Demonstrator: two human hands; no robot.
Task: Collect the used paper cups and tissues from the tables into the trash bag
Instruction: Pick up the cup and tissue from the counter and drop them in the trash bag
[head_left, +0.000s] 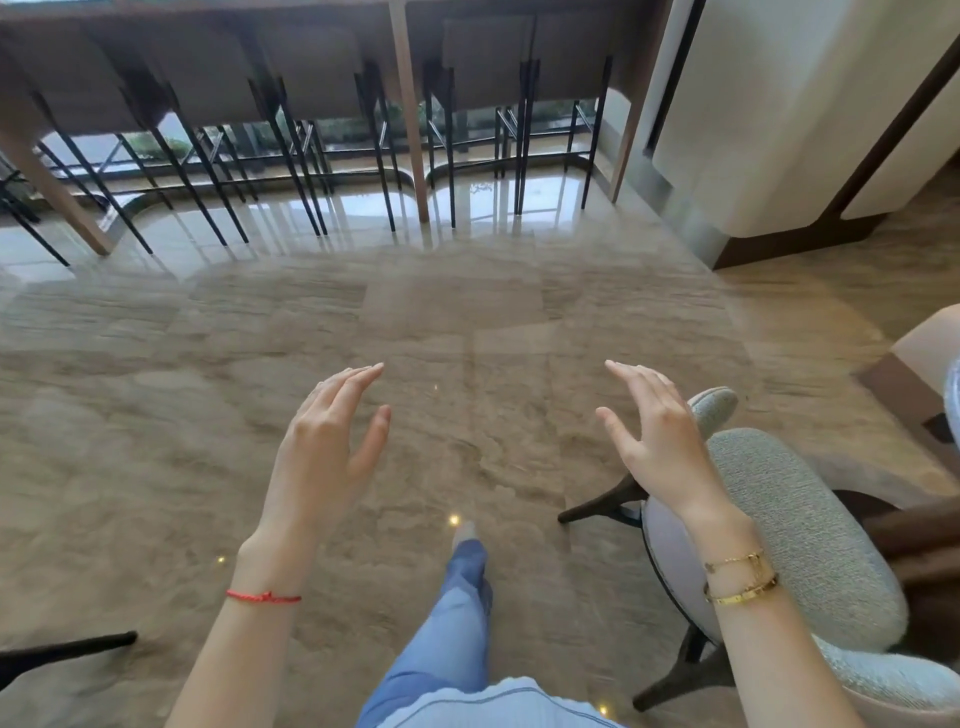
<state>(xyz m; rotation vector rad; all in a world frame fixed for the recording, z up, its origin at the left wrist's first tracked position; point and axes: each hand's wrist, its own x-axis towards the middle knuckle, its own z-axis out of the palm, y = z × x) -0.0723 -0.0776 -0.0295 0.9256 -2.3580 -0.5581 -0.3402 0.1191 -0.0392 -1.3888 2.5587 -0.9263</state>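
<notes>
Above a polished floor, the left hand and right hand hover with fingers spread, holding nothing. No cups, tissues or bag show. Cups likely crush easily; grip them lightly around the wall.

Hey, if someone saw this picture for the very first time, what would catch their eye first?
Two bare, empty hands held up over a glossy marble floor: the left hand above a red string bracelet, the right hand above gold bracelets. Next, the grey upholstered chair at lower right, and the row of tall bar stools on thin black legs along the far counter. No cups, tissues or trash bag show.
</notes>
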